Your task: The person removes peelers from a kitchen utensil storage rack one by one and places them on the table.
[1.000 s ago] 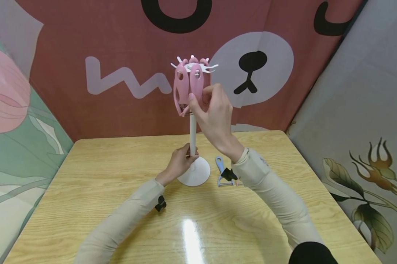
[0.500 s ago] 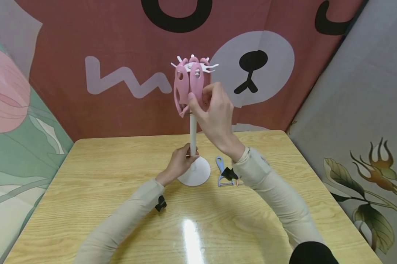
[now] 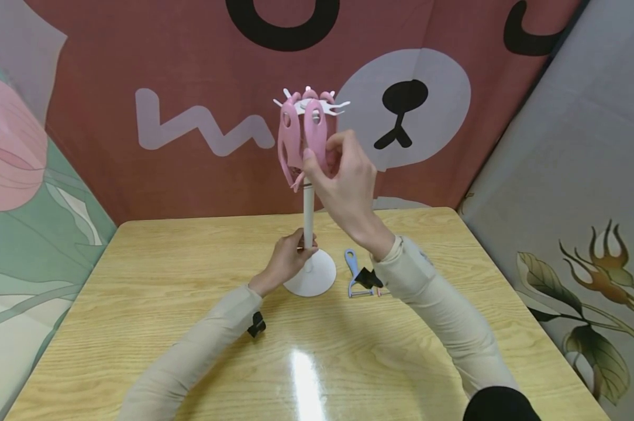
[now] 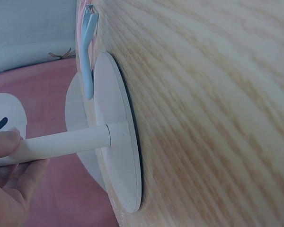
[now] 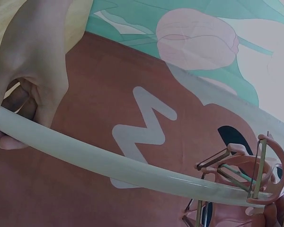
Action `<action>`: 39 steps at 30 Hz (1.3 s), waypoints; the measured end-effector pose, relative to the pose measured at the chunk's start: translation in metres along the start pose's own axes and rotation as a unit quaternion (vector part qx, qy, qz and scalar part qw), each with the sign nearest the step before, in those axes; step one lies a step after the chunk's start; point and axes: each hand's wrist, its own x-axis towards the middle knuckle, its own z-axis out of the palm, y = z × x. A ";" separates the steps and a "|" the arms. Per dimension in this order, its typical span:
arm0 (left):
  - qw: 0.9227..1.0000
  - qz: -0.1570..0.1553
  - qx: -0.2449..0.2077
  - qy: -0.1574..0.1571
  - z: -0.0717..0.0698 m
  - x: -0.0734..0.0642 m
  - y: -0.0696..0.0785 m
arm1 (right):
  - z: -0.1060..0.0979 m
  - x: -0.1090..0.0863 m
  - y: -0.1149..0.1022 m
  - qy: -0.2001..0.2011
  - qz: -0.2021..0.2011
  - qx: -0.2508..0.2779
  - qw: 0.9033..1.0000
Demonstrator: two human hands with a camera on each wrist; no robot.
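A white stand with a round base [image 3: 322,280] and an upright pole [image 3: 309,213] stands on the table. Around its top, pink Y-shaped peelers [image 3: 290,137] hang from white hooks [image 3: 339,107]. My left hand [image 3: 281,264] grips the pole low down, just above the base; the left wrist view shows thumb and fingers around the pole [image 4: 61,144]. With my right hand [image 3: 348,187] I pinch the lower part of a pink peeler [image 3: 315,126], its upper handle loop still at the hooks. In the right wrist view, several peeler heads with metal blades [image 5: 261,165] surround the pole.
On the table right of the base lies a blue peeler [image 3: 351,264]. Beside it a pink one [image 4: 79,28] is mostly hidden behind it. The wooden tabletop [image 3: 190,280] ends at a printed cloth backdrop [image 3: 217,181].
My right hand has shifted slightly to the right, and the lower end of the pinched peeler has swung a little with it. My left hand stays in place on the pole.
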 end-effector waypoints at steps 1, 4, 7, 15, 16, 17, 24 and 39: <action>1.000 0.001 0.000 0.001 0.000 0.000 0.000 | 0.000 0.000 0.000 0.000 0.001 0.000 1.000; 1.000 0.000 0.001 0.003 0.000 0.000 0.000 | -0.001 -0.001 0.001 -0.001 0.001 -0.002 1.000; 1.000 -0.002 0.000 0.001 0.000 0.000 0.000 | -0.001 -0.001 0.002 -0.001 0.001 -0.003 1.000; 1.000 -0.018 0.005 -0.004 0.000 0.001 0.002 | -0.002 -0.003 0.005 0.002 -0.004 -0.006 1.000; 1.000 -0.019 0.006 -0.005 0.000 0.002 0.002 | -0.002 -0.003 0.005 0.002 -0.004 -0.007 1.000; 1.000 -0.018 0.005 -0.005 0.000 0.001 0.002 | -0.002 -0.003 0.004 0.003 -0.004 -0.007 1.000; 1.000 -0.017 0.005 -0.003 0.000 0.001 0.002 | -0.002 -0.001 0.003 0.008 -0.002 -0.004 1.000; 1.000 -0.003 0.010 -0.002 -0.001 0.001 0.002 | -0.003 -0.004 0.005 0.016 -0.025 -0.007 1.000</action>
